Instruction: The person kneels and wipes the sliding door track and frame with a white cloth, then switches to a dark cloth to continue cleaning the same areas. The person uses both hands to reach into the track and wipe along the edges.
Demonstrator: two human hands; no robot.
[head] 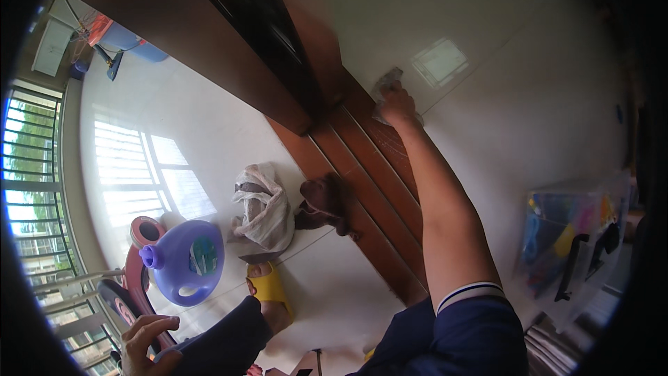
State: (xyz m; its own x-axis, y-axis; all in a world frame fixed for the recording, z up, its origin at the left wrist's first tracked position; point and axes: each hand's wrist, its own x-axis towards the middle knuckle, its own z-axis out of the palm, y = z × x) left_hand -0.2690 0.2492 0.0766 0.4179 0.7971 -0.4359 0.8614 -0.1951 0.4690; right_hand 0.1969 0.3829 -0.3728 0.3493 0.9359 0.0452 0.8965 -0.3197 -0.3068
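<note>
My right hand (399,104) presses a crumpled grey cloth (385,83) against the edge of a reddish-brown floor sill (373,136) with metal strips, where it meets pale floor. My left hand (146,342) is at the lower left, raised with fingers curled and apart, and nothing shows in it. A dark brown cloth (323,201) lies partly on the sill. Beside it a light striped cloth (263,209) lies bunched on the tiles. A purple plastic jug (180,261) with a cap and a label stands to the left of the cloths, above my left hand.
A dark wooden door or panel (250,36) rises at the upper middle. A yellow slipper (271,284) is on my foot. A pink wheeled toy (136,271) is behind the jug. At right is a clear plastic box (563,240) of colourful items. A barred window (31,167) is at far left.
</note>
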